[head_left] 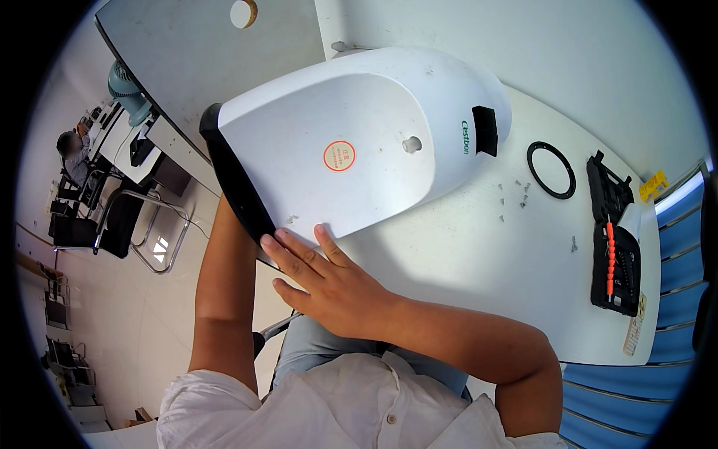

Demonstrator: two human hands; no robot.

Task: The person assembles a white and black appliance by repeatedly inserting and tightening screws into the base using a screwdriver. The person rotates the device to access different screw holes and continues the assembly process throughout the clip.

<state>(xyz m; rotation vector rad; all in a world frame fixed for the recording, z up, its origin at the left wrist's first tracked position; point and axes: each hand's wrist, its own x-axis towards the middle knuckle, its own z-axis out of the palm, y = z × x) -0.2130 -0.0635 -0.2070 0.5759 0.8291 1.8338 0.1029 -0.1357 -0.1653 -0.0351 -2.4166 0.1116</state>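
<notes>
A large white plastic appliance shell (pixel 299 120), perhaps a water dispenser housing, lies on its side across the table. It has a recessed face with a round red-rimmed sticker (pixel 339 156), a hole, green lettering and a black rectangular piece (pixel 485 131) towards its right end. A black curved base (pixel 235 179) forms its left end. My right hand (pixel 329 288) rests against the near lower corner of the shell, fingers outstretched and apart, fingertips touching the white edge. My left forearm reaches up behind the black base, which hides that hand and its fingers.
Several small screws (pixel 516 193) lie on the white table (pixel 464 299), near a black ring (pixel 551 170). An open black tool case (pixel 615 262) with an orange-shafted screwdriver (pixel 609 258) sits at the right edge. To the left are a chair (pixel 123 217), a teal fan (pixel 129 88) and a seated person (pixel 75 153).
</notes>
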